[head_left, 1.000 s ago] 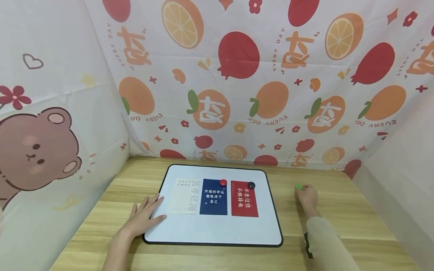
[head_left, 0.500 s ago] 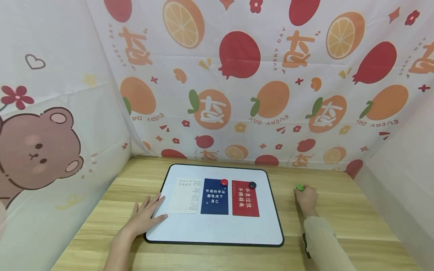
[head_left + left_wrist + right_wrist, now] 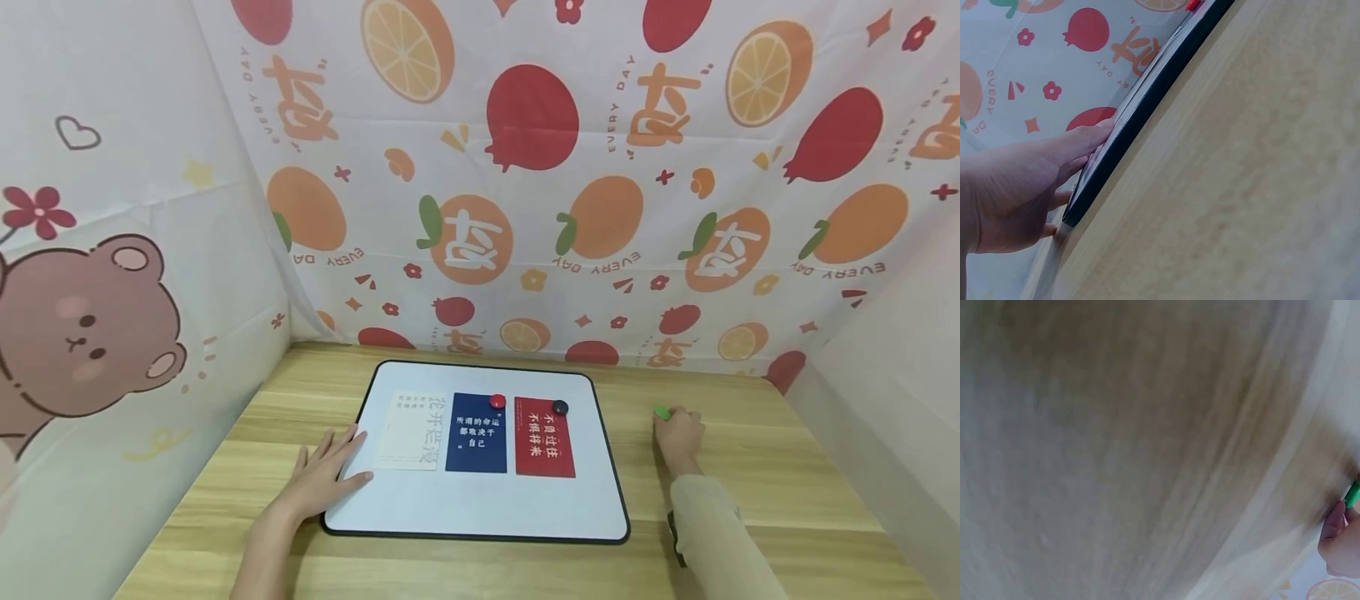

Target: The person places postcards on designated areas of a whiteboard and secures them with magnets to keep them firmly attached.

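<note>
A whiteboard (image 3: 480, 508) with a black frame lies on the table. My left hand (image 3: 318, 479) rests on its left edge with fingers spread; in the left wrist view the left hand (image 3: 1029, 187) touches the board's corner. Three cards lie on the board: a white card (image 3: 405, 442), a blue card (image 3: 476, 454) with a red round magnet (image 3: 497, 401), and a red card (image 3: 545, 458) with a black round magnet (image 3: 560, 407). To the right of the board, my right hand (image 3: 681, 437) pinches a green round magnet (image 3: 662, 412), low over the table.
The wooden table (image 3: 780, 467) runs back to a fruit-print cloth (image 3: 532, 217). At the left hangs a white cloth with a printed bear (image 3: 82, 325). A dark strap (image 3: 677, 537) shows at my right sleeve.
The green magnet tilts slightly between the fingers of my right hand, which stays right of the board. My left hand keeps its place on the edge. The head view shifts a little.
</note>
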`<action>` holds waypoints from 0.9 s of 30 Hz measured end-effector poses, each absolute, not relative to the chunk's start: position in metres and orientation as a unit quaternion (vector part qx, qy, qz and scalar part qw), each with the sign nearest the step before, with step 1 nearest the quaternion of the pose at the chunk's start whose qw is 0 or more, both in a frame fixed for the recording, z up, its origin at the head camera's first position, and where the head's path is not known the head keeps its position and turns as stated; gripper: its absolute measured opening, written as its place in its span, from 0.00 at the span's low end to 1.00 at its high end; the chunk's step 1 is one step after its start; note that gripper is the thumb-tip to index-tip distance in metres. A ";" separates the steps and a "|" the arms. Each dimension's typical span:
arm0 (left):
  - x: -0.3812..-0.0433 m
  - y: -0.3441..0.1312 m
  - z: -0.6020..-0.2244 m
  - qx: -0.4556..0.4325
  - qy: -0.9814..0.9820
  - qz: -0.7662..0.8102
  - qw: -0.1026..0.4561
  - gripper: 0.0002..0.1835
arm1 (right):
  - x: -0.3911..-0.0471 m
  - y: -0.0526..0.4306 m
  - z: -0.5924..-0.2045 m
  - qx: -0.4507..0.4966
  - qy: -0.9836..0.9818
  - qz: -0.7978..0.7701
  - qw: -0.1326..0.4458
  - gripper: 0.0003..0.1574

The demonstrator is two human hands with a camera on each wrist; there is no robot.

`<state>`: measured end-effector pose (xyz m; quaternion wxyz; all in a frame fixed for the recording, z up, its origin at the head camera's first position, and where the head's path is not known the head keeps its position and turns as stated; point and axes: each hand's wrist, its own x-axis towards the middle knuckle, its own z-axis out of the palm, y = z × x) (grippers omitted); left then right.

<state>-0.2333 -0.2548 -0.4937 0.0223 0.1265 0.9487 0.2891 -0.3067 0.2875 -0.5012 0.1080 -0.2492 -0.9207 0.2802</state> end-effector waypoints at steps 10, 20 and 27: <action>-0.233 -0.254 -0.493 0.127 0.948 0.290 0.021 0.39 | -0.306 0.290 -0.505 -0.246 -0.922 0.276 0.115 0.26; -0.233 -0.254 -0.492 0.130 0.949 0.288 0.011 0.39 | -0.306 0.290 -0.503 -0.230 -0.918 0.300 0.120 0.25; -0.233 -0.255 -0.494 0.130 0.949 0.287 0.014 0.39 | -0.304 0.289 -0.504 -0.225 -0.916 0.310 0.117 0.25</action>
